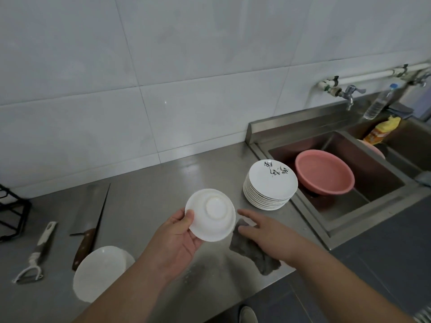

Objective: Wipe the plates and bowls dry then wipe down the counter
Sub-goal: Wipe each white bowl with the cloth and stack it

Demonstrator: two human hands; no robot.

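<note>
Fingers [187, 217] of left hand [177, 243] grip white bowl [211, 214], base up, above counter [163, 183] | right hand [263, 231]: fingers straight, released, over grey cloth [249, 250] lying on counter | stack of plates [270, 183] just beside sink [310, 220]; pink basin [324, 171] tilted inside sink | more white bowls [100, 271] near left

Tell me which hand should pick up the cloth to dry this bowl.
Right. The right hand is open at the grey cloth, while the left hand is busy gripping the upturned white bowl.
</note>
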